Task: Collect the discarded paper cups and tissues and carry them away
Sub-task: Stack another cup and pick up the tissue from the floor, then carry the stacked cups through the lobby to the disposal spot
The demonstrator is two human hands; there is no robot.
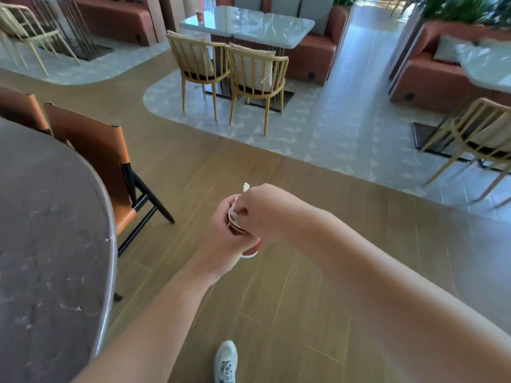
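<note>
Floor (276, 313): I see wood planking under me, running to a pale tiled area ahead; one shoe (226, 362) shows at the bottom edge.
Dark surface (49, 230): one round top on my left, with nothing I can make out on it. Two orange chairs (91, 150) are tucked against it.
Far surface (249, 24): one glossy pale top ahead with two slatted wooden chairs (257, 76); one small reddish cup-like shape stands on it, too blurred for me to be sure.
Left hand (221, 239): wrapped tight around the stacked paper cups (237, 228), held in the air in front of me, well above the floor.
Right hand (262, 211): fingers pinched together on the white tissue (240, 207) at the cups' mouth; a scrap pokes up past the knuckles.
Count: at least two nested cup rims, exact number hidden by my hands; one tissue wad that I can see.
Risk: I judge the tissue sits loosely, so it could drop while I walk. Squeezing harder could crush the thin cups. Any leftover liquid would spill if the stack tilts.
Stage: collection looks largely done, I think; carrying away remains.
</note>
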